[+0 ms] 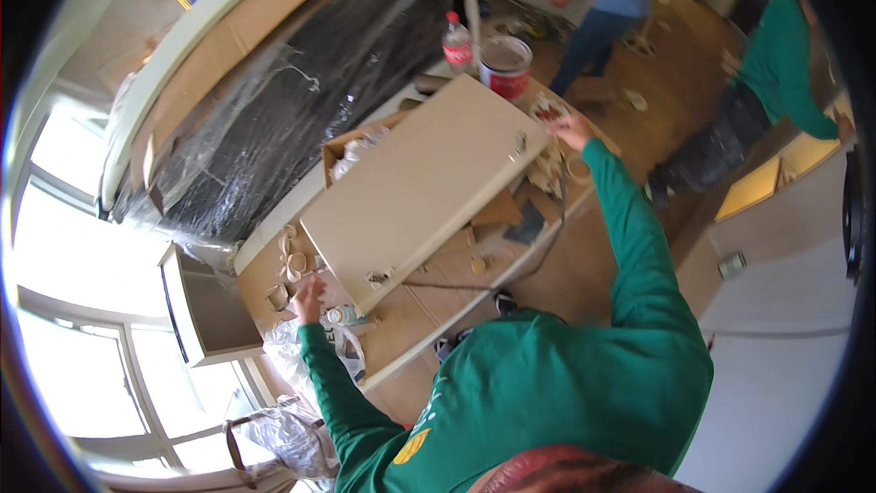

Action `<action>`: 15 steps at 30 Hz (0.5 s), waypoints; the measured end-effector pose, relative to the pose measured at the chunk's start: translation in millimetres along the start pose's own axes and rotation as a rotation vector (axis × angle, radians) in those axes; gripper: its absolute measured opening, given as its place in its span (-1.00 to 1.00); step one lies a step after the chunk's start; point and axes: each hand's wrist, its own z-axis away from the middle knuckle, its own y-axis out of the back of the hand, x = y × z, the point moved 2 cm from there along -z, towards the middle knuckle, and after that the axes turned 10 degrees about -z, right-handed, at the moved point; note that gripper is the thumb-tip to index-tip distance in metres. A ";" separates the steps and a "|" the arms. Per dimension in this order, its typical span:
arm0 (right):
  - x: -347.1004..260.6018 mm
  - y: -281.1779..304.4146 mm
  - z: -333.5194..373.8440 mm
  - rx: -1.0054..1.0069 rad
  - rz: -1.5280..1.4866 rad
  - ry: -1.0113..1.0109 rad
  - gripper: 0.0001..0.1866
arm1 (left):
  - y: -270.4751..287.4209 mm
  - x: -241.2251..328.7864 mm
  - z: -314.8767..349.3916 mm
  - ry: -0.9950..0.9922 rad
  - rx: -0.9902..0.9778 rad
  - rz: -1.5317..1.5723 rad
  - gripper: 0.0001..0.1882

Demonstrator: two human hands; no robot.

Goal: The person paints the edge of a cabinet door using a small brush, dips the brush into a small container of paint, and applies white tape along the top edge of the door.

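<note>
A pale beige cabinet door (pixel 429 183) lies slanted across the work table, with metal hinges (pixel 520 143) near its right end and another hinge (pixel 379 278) near its left end. My left hand (pixel 310 299) is beside the door's left end, fingers apart and holding nothing visible. Below it are a bottle (pixel 345 315) and a clear plastic bag (pixel 292 351). At the door's far right corner is my right hand (pixel 573 131), its fingers drawn together. Whatever is between them is too small to make out. Close to those fingertips lies a small heap of reddish-brown pieces (pixel 547 111).
Behind the door stand a red-and-white bucket (pixel 505 68) and a red-capped bottle (pixel 457 44). A cable (pixel 529 269) loops over the near table edge. Plastic-wrapped dark panels (pixel 310 82) rise at the left. Two people (pixel 607 0), (pixel 776 64) are at the right.
</note>
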 end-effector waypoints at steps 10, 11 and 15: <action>11.3 -14.0 -29.8 -0.095 0.062 0.064 -0.84 | -55.6 26.4 120.1 0.033 0.209 -0.156 -0.57; 17.9 -12.2 -33.7 -0.106 0.049 0.077 -0.84 | -59.9 35.7 122.5 -0.062 0.208 -0.239 -0.58; 15.2 -13.0 -29.9 -0.143 0.077 0.319 -0.94 | -63.9 41.6 125.4 -0.082 0.217 -0.420 -0.62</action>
